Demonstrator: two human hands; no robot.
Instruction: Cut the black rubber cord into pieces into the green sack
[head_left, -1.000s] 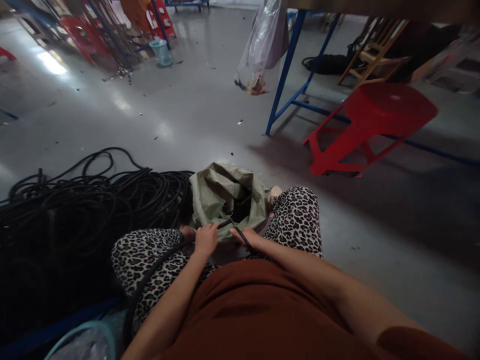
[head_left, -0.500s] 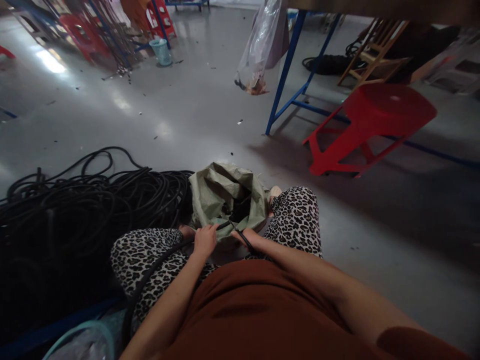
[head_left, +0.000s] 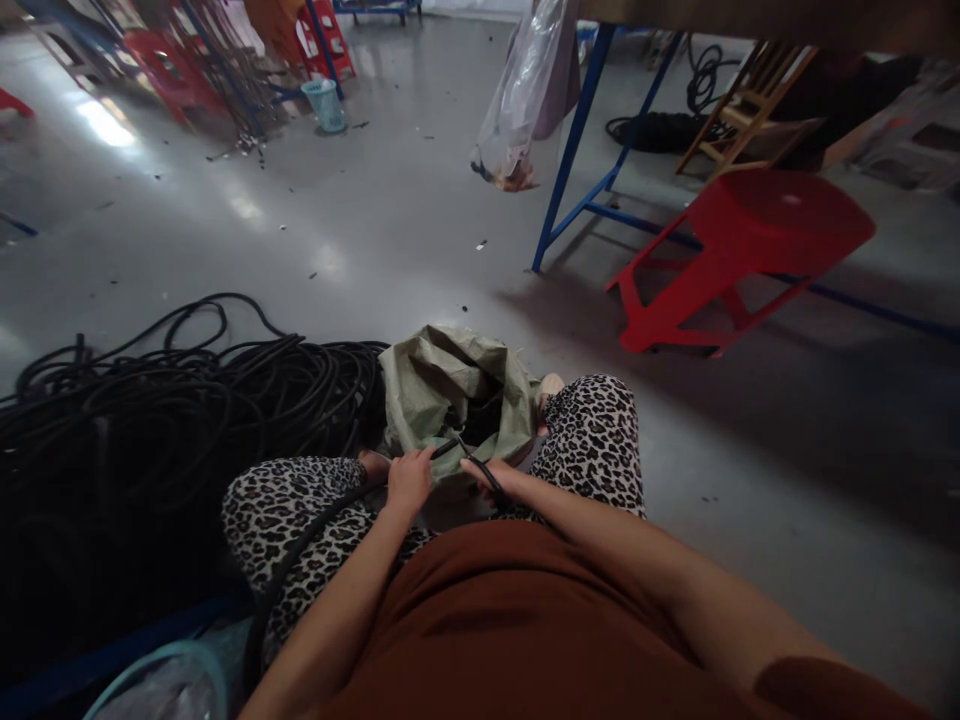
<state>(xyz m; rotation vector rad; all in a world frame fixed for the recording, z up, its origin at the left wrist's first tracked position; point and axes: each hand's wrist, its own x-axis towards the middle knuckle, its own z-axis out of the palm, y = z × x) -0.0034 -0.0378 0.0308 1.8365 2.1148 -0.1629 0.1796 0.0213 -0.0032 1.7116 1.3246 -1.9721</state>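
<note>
My left hand point(head_left: 410, 482) is closed around a black hose point(head_left: 319, 522), whose short end points right over the near rim of a sack. The hose runs back across my left thigh. In my right hand point(head_left: 499, 480) is a pair of dark-handled scissors point(head_left: 487, 474), the blades pointing up and left near the hose end. Whether the blades touch the hose is too small to tell. The green-grey woven sack point(head_left: 409, 385) stands open between my legs, with dark pieces inside that I cannot make out.
A big heap of black hose point(head_left: 225, 395) lies at the left. A teal-rimmed basket point(head_left: 161, 655) sits at the lower left. A red stool point(head_left: 780, 215) and a blue-legged table point(head_left: 574, 150) stand at the right, a clear plastic bag point(head_left: 517, 110) hanging beside the table.
The hose end and the scissor tips have shifted slightly and now show a little apart from their earlier place. Both hands keep their grip and have barely moved.
</note>
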